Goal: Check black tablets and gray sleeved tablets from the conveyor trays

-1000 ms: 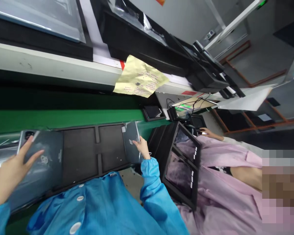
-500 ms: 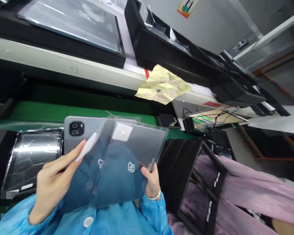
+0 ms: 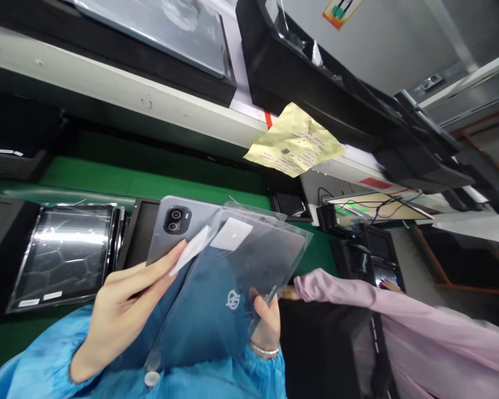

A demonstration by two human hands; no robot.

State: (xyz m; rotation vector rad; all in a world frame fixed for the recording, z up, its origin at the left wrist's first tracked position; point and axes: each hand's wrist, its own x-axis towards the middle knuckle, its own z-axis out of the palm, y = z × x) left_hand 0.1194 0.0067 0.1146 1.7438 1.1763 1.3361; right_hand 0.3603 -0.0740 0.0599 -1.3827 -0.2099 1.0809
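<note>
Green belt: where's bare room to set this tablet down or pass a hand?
Bare green belt runs between the white rail and the top edge of the grey tablet; a small patch shows right of the clear sleeve. Crowded: a tray holding a glossy screen on the left, a co-worker's pink sleeve over black trays on the right.

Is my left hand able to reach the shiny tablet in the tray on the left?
Probably not yet: the left hand holds the grey tablet, though nothing covers the tray tablet beside it.
</note>
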